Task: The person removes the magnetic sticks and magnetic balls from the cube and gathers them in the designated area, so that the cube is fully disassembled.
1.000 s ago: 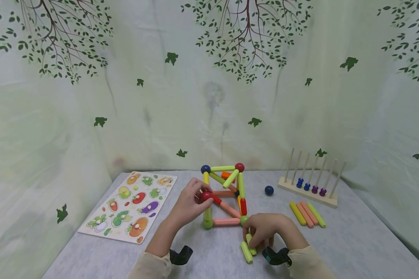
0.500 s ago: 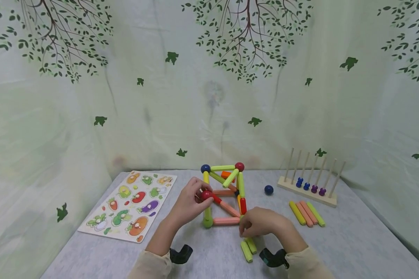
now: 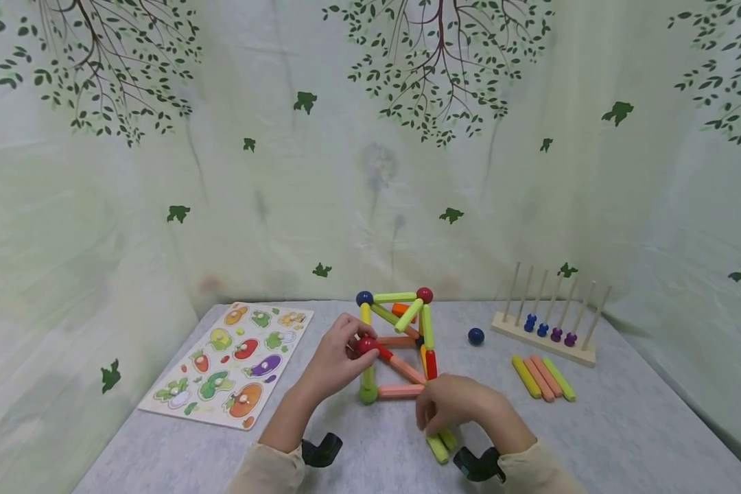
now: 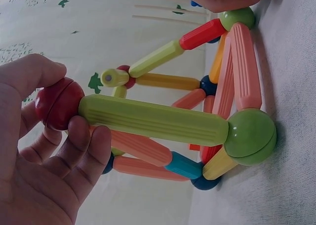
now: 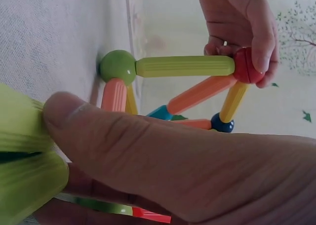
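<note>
My left hand [image 3: 337, 353] pinches a red ball [image 4: 60, 103] between thumb and fingers. The ball tops an upright light green stick [image 4: 153, 119] whose foot meets a green ball [image 4: 250, 136] on the table. These belong to a standing frame of ball-and-stick pieces, with a salmon stick [image 3: 400, 392] along its near base. At the frame's near right corner, my right hand [image 3: 463, 405] has curled fingers over two loose light green sticks [image 3: 437, 449] lying side by side. In the right wrist view its thumb touches one stick [image 5: 19, 119], while fingers pass behind the other's end, partly hidden.
A vegetable picture board [image 3: 222, 370] lies at the left. Right of the frame are a loose dark blue ball [image 3: 476, 336], several loose sticks [image 3: 543, 379] in a row, and a wooden peg rack [image 3: 546, 339] with beads. A leaf-printed curtain [image 3: 370, 171] hangs behind.
My right hand rose off the loose green sticks toward the frame's near corner, then came down slightly left, over the sticks' far ends. The left hand stays on the red ball.
</note>
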`<state>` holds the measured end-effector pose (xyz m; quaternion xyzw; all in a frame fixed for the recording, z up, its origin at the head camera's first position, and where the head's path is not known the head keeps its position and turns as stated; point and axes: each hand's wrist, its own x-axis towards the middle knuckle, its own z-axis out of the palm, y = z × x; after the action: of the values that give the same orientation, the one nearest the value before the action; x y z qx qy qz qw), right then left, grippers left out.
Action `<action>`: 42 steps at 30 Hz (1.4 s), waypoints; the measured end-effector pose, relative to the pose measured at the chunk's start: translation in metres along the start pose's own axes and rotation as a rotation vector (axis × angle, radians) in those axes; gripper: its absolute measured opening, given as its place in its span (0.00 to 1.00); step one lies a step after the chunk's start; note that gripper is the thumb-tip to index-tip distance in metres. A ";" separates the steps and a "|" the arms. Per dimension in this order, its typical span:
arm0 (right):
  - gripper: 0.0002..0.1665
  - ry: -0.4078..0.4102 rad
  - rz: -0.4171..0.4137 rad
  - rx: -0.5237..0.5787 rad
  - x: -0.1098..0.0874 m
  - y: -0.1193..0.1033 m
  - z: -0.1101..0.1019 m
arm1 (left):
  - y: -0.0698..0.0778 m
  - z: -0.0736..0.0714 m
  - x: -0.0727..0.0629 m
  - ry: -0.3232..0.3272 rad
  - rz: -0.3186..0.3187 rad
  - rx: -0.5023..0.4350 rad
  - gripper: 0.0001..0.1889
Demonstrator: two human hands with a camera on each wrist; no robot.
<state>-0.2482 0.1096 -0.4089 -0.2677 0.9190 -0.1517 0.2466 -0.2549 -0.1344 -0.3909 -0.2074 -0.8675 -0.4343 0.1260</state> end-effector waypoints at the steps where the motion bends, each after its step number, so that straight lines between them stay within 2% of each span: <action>1: 0.05 -0.002 0.002 0.007 0.000 0.000 0.000 | 0.000 0.000 0.000 -0.001 0.003 0.000 0.11; 12: 0.06 -0.032 0.107 0.122 -0.004 -0.005 -0.003 | 0.002 -0.001 0.003 -0.006 0.004 0.002 0.11; 18: 0.05 -0.036 0.117 0.127 -0.006 -0.006 -0.005 | 0.001 -0.001 0.002 -0.009 -0.005 0.005 0.11; 20: 0.04 0.013 0.090 0.088 -0.007 -0.006 -0.006 | 0.001 -0.001 0.002 -0.009 -0.006 0.006 0.12; 22: 0.04 0.096 0.052 0.043 -0.007 -0.005 -0.008 | 0.000 0.000 0.001 -0.008 -0.003 0.004 0.12; 24: 0.05 0.213 0.016 0.004 -0.006 -0.004 -0.011 | 0.000 0.001 0.001 -0.007 0.004 0.001 0.12; 27: 0.08 0.415 -0.008 0.031 -0.003 -0.003 -0.015 | 0.000 0.001 0.001 -0.009 0.004 -0.003 0.11; 30: 0.12 0.616 0.021 0.074 0.003 -0.003 -0.020 | 0.000 0.001 0.000 -0.014 0.001 -0.006 0.11; 33: 0.23 0.757 0.080 0.067 0.015 -0.003 -0.027 | 0.000 0.000 0.000 -0.012 0.003 -0.004 0.11; 37: 0.36 0.817 0.124 -0.027 0.031 -0.003 -0.036 | -0.001 0.000 0.000 -0.007 0.004 -0.007 0.11; 42: 0.37 0.794 0.130 -0.131 0.044 -0.001 -0.044 | -0.001 0.001 0.000 -0.010 0.002 -0.016 0.11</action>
<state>-0.3036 0.0908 -0.3883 -0.1447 0.9655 -0.1685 -0.1360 -0.2554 -0.1344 -0.3923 -0.2114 -0.8643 -0.4403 0.1206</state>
